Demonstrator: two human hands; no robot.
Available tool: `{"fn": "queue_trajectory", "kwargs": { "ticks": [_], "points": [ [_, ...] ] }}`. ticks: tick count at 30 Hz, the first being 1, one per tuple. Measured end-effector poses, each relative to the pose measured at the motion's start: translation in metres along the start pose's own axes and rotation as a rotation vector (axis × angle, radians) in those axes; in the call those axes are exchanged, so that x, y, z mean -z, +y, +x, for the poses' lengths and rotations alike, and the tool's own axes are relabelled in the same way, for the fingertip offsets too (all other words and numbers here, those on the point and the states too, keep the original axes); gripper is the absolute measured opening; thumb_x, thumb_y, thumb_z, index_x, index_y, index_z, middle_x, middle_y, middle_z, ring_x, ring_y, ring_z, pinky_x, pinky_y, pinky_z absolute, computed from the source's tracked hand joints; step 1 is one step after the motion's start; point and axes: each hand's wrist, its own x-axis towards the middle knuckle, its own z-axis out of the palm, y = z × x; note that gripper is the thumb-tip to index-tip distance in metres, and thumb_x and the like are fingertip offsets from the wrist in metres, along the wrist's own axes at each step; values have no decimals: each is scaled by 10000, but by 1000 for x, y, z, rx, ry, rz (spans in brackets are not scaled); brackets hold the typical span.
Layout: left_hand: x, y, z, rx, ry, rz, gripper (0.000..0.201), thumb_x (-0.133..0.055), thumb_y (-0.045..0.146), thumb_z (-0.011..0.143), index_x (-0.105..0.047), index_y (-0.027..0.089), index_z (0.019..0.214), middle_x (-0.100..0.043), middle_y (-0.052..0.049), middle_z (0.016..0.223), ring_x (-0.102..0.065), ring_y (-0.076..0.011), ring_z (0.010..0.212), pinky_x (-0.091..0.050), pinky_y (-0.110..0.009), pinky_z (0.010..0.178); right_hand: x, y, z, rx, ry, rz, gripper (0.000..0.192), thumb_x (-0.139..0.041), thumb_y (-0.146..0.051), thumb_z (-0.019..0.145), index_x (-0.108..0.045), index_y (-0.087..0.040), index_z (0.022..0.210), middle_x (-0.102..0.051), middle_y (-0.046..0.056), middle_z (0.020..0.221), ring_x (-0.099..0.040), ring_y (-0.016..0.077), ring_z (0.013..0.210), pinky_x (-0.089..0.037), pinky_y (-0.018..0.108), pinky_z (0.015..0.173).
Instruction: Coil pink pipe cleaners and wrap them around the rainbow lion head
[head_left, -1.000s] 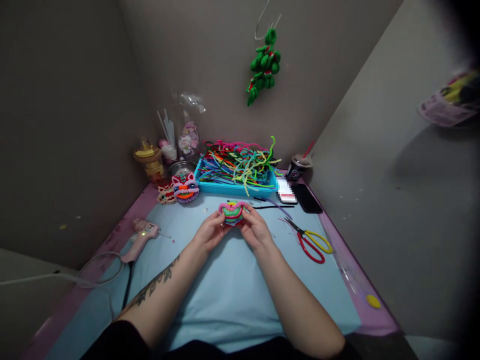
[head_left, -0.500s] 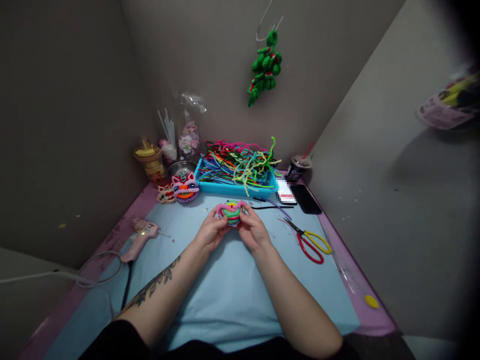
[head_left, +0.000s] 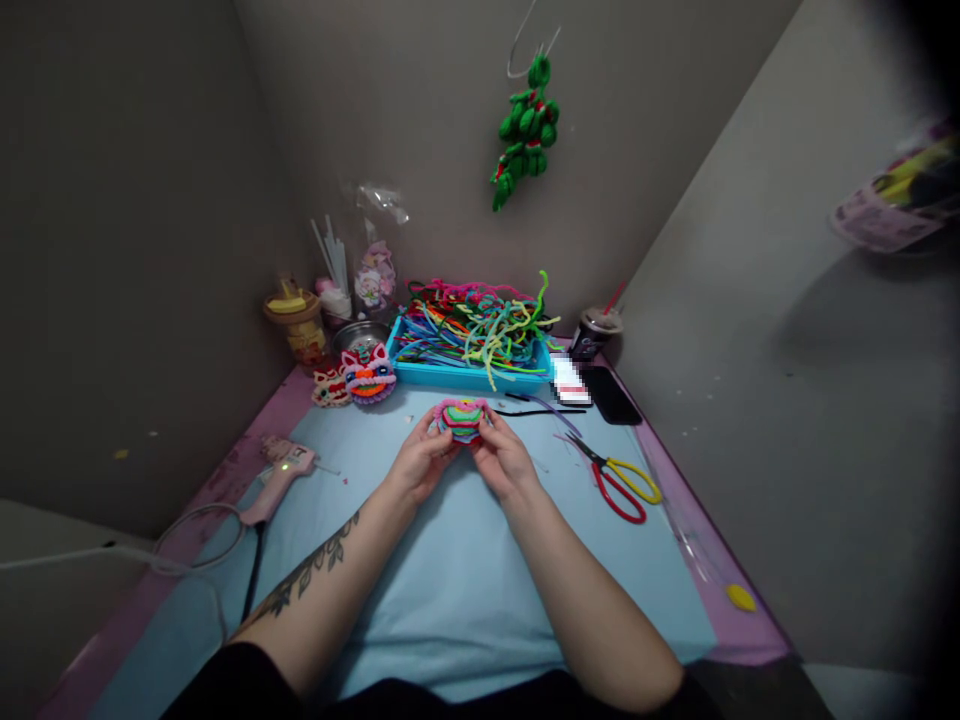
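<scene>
Both my hands hold one small fuzzy pipe-cleaner figure (head_left: 460, 419) with pink, green, red and blue bands, just above the light blue mat (head_left: 450, 570). My left hand (head_left: 420, 465) grips its left side with the fingertips. My right hand (head_left: 507, 460) pinches its right side. The figure's underside is hidden by my fingers.
A blue tray (head_left: 469, 375) heaped with coloured pipe cleaners stands at the back. Two finished lion-like figures (head_left: 358, 378) lie to its left, near cups and jars. Red-and-yellow scissors (head_left: 619, 483) lie right, a pink glue gun (head_left: 281, 472) left, a dark phone (head_left: 611, 395) back right.
The figure has been turned a little between my fingers and my hands have drawn slightly closer together. Nothing else on the table has moved.
</scene>
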Motion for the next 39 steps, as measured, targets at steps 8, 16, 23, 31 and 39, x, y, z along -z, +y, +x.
{"fn": "queue_trajectory", "kwargs": {
  "ticks": [8, 16, 23, 31, 39],
  "points": [
    [-2, 0, 2, -27, -24, -51, 585, -747, 28, 637, -541, 179, 1164, -692, -44, 987, -659, -160, 887, -480, -288, 885, -4, 2, -3, 3, 30, -11, 385, -737, -106, 650, -602, -194, 1000, -706, 40, 905, -670, 157, 865, -531, 294, 835],
    [-2, 0, 2, -31, -13, -52, 517, -721, 22, 664, -573, 170, 1137, -693, -52, 999, -654, -160, 896, -486, -277, 879, -7, 1, -4, -3, 42, 1, 413, -758, -100, 618, -603, -193, 989, -712, 40, 896, -674, 154, 844, -539, 272, 802],
    [-1, 0, 1, -7, 31, -42, 587, -718, 24, 668, -527, 190, 1197, -682, -46, 980, -654, -144, 834, -496, -279, 840, -9, 3, -6, 32, 40, -23, 426, -758, -108, 629, -594, -200, 1011, -699, 26, 877, -667, 150, 839, -529, 275, 804],
    [0, 0, 2, -25, 61, -34, 626, -694, 16, 680, -468, 197, 1236, -673, -45, 953, -662, -135, 802, -521, -267, 777, -12, 3, -8, 46, 37, -50, 461, -765, -108, 620, -582, -214, 1030, -687, 12, 893, -658, 135, 809, -527, 263, 785],
    [-2, -1, 1, -43, 124, -47, 788, -684, -14, 652, -352, 224, 1326, -663, -45, 972, -661, -142, 798, -519, -292, 795, -14, 5, -11, 57, 17, -64, 480, -764, -119, 629, -564, -225, 1052, -684, 10, 903, -657, 141, 841, -524, 259, 784]
  ]
}}
